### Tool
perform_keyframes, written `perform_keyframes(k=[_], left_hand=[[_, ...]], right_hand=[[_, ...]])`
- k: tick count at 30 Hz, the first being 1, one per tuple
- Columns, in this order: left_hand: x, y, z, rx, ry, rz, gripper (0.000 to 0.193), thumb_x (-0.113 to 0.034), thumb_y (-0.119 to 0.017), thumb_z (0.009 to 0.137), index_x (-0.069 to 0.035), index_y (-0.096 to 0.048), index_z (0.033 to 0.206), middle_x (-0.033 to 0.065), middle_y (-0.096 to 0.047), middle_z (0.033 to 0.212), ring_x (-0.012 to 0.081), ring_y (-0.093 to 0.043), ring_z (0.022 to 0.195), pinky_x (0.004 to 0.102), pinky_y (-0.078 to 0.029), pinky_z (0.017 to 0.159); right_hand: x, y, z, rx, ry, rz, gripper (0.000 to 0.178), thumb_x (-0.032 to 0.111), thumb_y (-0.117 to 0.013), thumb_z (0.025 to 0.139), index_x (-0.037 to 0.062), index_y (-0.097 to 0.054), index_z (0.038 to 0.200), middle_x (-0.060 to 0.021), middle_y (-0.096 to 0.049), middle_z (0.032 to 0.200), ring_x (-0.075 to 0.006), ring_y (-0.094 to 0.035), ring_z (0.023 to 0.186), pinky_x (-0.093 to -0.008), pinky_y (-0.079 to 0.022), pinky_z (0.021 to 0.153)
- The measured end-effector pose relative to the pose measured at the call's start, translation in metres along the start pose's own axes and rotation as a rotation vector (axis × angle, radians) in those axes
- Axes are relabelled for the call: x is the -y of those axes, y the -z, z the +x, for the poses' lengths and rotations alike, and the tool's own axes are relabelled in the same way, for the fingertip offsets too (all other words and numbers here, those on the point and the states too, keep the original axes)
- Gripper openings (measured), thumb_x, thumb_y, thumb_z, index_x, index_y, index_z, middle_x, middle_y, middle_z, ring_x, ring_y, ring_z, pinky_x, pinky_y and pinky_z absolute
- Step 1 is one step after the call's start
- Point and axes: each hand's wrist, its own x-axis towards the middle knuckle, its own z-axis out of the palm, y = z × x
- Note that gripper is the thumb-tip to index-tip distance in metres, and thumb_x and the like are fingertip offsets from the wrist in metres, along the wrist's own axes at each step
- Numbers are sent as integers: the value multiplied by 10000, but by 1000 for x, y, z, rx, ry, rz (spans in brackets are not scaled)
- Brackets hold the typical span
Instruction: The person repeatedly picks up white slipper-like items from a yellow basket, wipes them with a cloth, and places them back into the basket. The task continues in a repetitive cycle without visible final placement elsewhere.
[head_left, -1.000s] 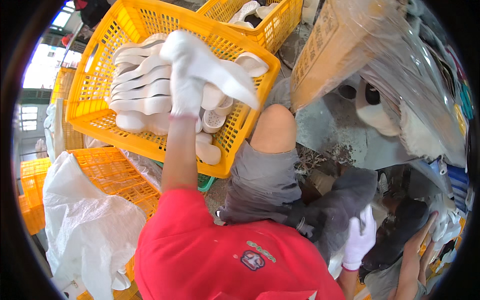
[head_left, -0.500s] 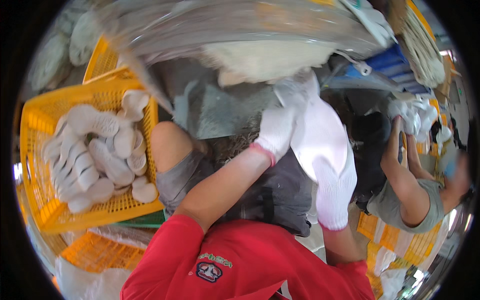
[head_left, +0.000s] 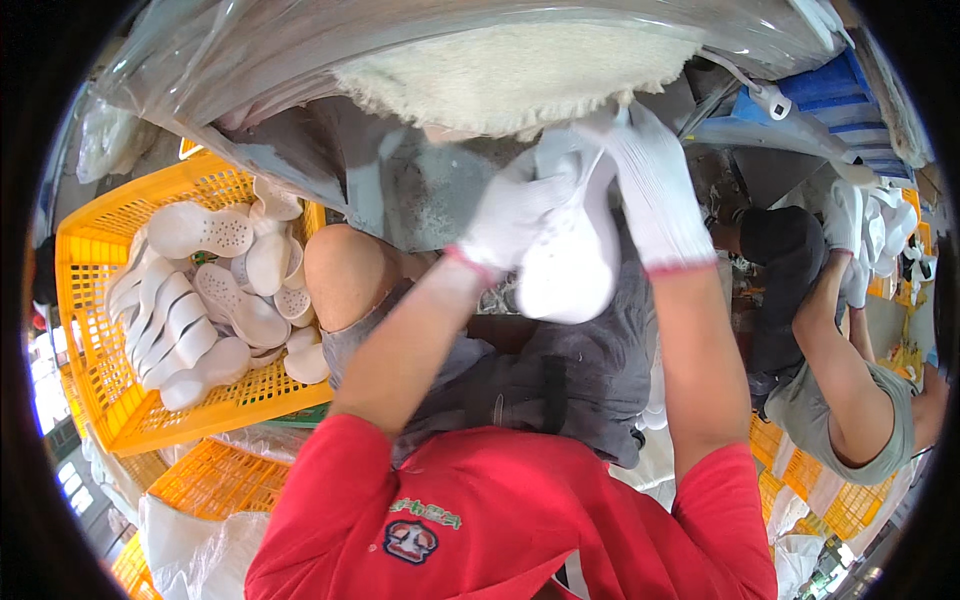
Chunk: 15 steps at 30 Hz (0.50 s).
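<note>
Both my hands wear white gloves and hold one white shoe sole (head_left: 572, 262) in front of my chest. My left hand (head_left: 508, 212) grips its upper left side. My right hand (head_left: 650, 185) closes over its top right edge. The sole hangs toe down over my grey shorts. Just above my hands a clear plastic bag (head_left: 420, 60) with a pale fibrous pad inside fills the upper part of the view.
A yellow plastic crate (head_left: 100, 400) at my left holds several white soles (head_left: 195, 310). More yellow crates (head_left: 215, 480) and a white bag lie lower left. At the right a co-worker in white gloves (head_left: 850, 250) handles white parts beside blue crates (head_left: 830, 90).
My view swung right, away from the yellow crate. My left hand carried a sole from the crate to my front, and my right hand has come up to grip it too.
</note>
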Motion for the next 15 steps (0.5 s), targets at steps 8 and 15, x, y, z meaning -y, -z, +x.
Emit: perform_keyframes(k=[8,15], left_hand=[[39,-49,102,-480,-189,5,275,-280,-709,1100,-8,-720,1143,68,-741,1036,184,-727,894,372,-600,798],[-33,64,45,-283,183,1610,420,-375,-633,1140,-26,-767,1331,103,-809,1112,228,-749,1000,388,-577,954]], right_hand=[[11,10,-46,-380,78,-438,981,273,-853,825,-101,-447,1635,-329,-660,1488,-414,-708,1342,-421,-566,1119],[-19,5,24,-204,283,-834,448,282,-751,941,-74,-758,1213,-265,-806,1013,-427,-796,1015,-492,-638,931]])
